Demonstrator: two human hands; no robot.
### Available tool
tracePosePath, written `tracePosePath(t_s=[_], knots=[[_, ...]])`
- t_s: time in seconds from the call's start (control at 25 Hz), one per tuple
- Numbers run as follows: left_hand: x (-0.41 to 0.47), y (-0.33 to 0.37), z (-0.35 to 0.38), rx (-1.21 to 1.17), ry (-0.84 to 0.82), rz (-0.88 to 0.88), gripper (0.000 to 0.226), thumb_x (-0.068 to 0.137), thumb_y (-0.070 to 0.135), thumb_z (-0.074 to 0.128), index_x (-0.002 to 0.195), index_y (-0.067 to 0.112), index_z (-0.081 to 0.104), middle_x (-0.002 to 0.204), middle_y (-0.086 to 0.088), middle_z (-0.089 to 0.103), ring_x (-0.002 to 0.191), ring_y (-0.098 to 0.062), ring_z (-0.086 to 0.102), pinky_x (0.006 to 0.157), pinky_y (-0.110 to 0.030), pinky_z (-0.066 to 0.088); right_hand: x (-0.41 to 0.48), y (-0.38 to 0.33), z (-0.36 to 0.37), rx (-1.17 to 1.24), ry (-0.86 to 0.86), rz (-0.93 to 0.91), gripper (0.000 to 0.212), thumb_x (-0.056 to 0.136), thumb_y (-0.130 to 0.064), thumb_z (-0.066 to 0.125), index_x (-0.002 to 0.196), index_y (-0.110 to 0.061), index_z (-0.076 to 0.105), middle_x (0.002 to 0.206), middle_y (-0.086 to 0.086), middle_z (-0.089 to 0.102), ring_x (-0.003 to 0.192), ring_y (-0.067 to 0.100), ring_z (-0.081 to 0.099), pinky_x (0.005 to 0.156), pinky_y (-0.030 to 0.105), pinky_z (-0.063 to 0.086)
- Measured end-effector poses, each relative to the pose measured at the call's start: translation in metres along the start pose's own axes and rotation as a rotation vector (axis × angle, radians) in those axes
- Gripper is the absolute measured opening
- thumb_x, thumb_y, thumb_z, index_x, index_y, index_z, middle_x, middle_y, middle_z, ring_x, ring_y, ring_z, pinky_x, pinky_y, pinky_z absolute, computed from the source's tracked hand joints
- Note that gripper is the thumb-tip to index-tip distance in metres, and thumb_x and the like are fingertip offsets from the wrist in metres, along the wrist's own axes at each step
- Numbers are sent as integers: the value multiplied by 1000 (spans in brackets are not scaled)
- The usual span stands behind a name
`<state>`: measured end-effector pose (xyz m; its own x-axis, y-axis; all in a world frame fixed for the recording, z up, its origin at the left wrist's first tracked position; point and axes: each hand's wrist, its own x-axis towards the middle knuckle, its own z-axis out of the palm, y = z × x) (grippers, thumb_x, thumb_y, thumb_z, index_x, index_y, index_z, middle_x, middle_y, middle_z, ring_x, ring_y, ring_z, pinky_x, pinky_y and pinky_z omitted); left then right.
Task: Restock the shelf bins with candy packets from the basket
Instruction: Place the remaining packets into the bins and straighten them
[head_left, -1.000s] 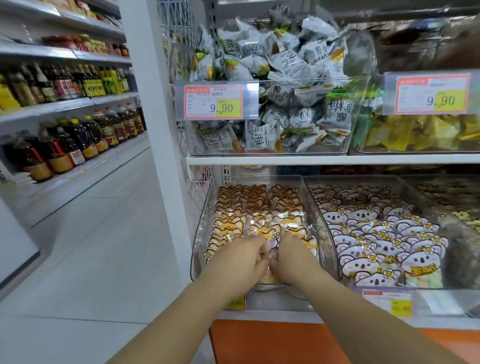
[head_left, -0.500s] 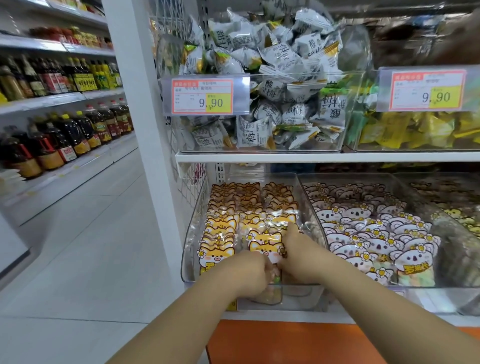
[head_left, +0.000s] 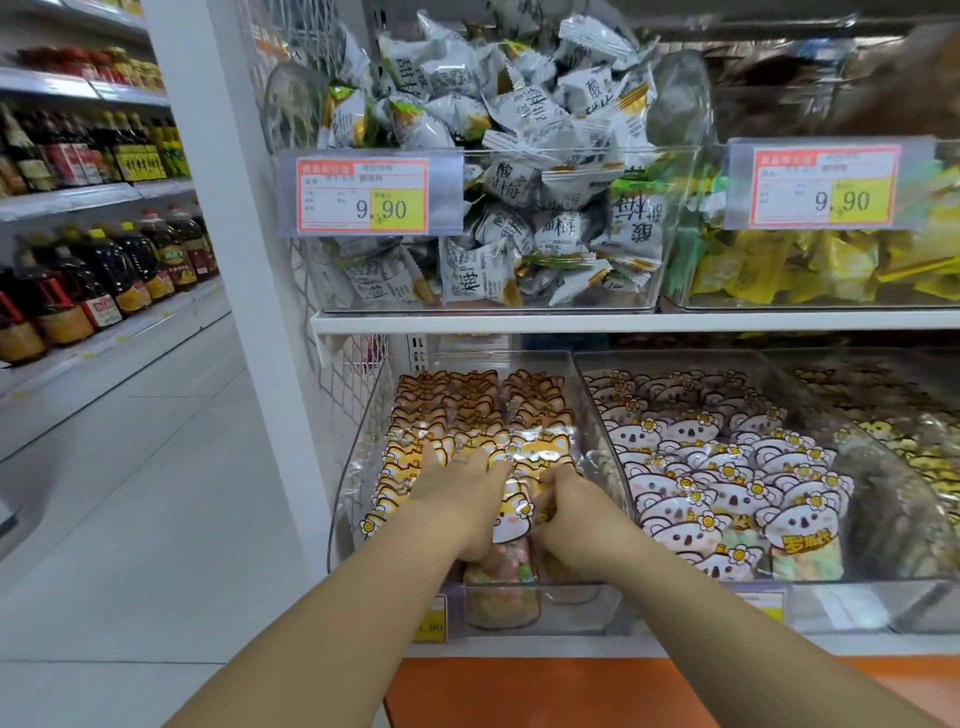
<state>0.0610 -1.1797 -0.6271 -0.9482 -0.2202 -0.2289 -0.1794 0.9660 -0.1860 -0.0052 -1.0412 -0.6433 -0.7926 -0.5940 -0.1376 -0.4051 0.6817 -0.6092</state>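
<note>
Both hands are in the clear plastic shelf bin (head_left: 349, 499) on the lower shelf, right on the orange cat-faced clear-plastic candy packets (head_left: 537, 415). The left hand (head_left: 457, 499) lies flat, fingers spread, pressing the front rows. The right hand (head_left: 571, 512) has its fingers curled down into the row and looks to be gripping packet tops. The basket is out of view.

The danger, I'd say, is the glossy film. The packets overlap like shingles, so a hard push could make the front ones slither forward and spill over the bin's low front wall. One could also hop sideways into the white koala-faced packets (head_left: 727, 467) next door.

On orientation, the packets stand leaning back, cat faces up and toward the person, candy-filled bodies down. Each long axis runs bottom to top, and the rows run front to back.
</note>
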Motion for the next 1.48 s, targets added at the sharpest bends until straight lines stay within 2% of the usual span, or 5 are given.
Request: tracePosePath(t_s=[0.28, 0.56, 0.92, 1.12, 1.48], knots=[[-7, 4, -4, 49, 29, 8, 102, 74, 67, 72, 149, 17, 23, 130, -7, 59, 125, -32, 50, 117, -59, 10, 0, -12, 11, -330, -269, 122, 46, 99, -12, 51, 141, 5, 41, 139, 20, 51, 97, 29, 49, 69, 30, 43], [-12, 10, -4, 251, 62, -41, 103, 87, 34, 67, 158, 20, -5, 115, -8, 67, 121, -36, 53, 116, -67, -4, 11, -12, 3, -540, -428, 23, 37, 91, -12, 63, 124, 2, 57, 104, 16, 56, 88, 26, 51, 75, 32, 47], [0, 14, 2, 238, 12, -157, 64, 87, 39, 66, 138, 13, 35, 109, -2, 66, 112, -29, 59, 117, -65, 3, -8, -14, 1, -280, -385, 14, 29, 97, -8, 48, 69, -16, 44, 74, 3, 46, 86, 23, 47, 61, 26, 38], [-1, 11, 5, 229, 84, -64, 70, 93, 51, 57, 147, 13, 33, 142, -10, 35, 122, -32, 55, 118, -66, 3, 1, -11, 15, -334, -343, 50, 30, 97, -9, 47, 69, -15, 40, 80, 7, 51, 85, 24, 48, 63, 27, 39], [2, 14, 2, 269, 21, -74, 86, 83, 49, 69, 148, 17, 22, 119, -7, 62, 116, -34, 58, 115, -68, -5, 4, -6, 19, -271, -267, 77, 14, 94, -17, 58, 85, -9, 50, 81, 5, 49, 83, 23, 50, 52, 23, 35]])
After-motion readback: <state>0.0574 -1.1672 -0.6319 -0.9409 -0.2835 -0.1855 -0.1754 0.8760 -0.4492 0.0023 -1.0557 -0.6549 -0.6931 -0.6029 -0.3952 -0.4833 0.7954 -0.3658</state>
